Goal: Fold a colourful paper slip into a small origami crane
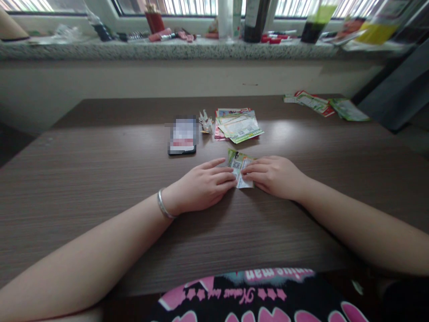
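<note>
The silver bangle [162, 204] circles the wrist of my left hand [204, 187]; its fingers lie on the left side of a small printed leaflet [237, 165], and those of my right hand [276, 176] on its right side, against the wood-grain table [157, 250]. I can't tell whether either thumb pinches it. A crease shows between my fingertips, so I judge this sheet partly folded, not finished. Beyond it, a stack of leaflets [240, 126] lies flat, seemingly unfolded, beside a crumpled paper piece [205, 123]; more leaflets [315, 103] lie far right.
</note>
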`<action>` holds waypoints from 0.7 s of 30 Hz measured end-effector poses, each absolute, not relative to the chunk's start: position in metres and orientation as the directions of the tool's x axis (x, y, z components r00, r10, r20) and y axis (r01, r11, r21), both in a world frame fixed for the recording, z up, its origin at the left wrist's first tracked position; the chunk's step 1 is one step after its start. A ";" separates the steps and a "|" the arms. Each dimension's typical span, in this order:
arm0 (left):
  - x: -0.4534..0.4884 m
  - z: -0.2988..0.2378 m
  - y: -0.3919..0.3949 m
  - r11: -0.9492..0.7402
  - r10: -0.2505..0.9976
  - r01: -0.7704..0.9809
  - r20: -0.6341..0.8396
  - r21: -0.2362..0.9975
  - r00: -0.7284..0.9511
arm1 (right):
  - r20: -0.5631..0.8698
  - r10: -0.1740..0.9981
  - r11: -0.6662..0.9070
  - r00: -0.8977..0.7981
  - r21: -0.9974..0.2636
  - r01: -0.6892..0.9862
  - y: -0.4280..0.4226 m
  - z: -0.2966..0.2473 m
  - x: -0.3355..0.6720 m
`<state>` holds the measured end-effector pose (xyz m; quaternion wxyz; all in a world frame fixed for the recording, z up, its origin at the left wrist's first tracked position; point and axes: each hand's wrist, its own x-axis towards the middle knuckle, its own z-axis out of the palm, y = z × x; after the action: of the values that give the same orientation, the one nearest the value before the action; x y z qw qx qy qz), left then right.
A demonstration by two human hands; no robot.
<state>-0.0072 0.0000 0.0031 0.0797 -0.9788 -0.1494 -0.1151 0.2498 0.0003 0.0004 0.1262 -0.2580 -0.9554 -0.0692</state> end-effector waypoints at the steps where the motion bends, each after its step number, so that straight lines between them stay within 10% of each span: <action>1: -0.007 0.003 0.000 -0.944 0.280 0.313 0.248 -0.105 0.927 | 0.277 0.482 0.849 -0.831 0.086 0.521 0.000 0.000 0.250; 21: -0.008 -0.003 0.003 -0.927 0.374 0.366 0.240 0.079 0.896 | 0.348 0.513 0.822 -0.784 0.064 0.566 -0.003 -0.002 0.248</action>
<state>-0.0078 0.0031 -0.0031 -0.0160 -0.9735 -0.1900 -0.1266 0.2476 -0.0028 -0.0022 0.1597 -0.2868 -0.9410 -0.0827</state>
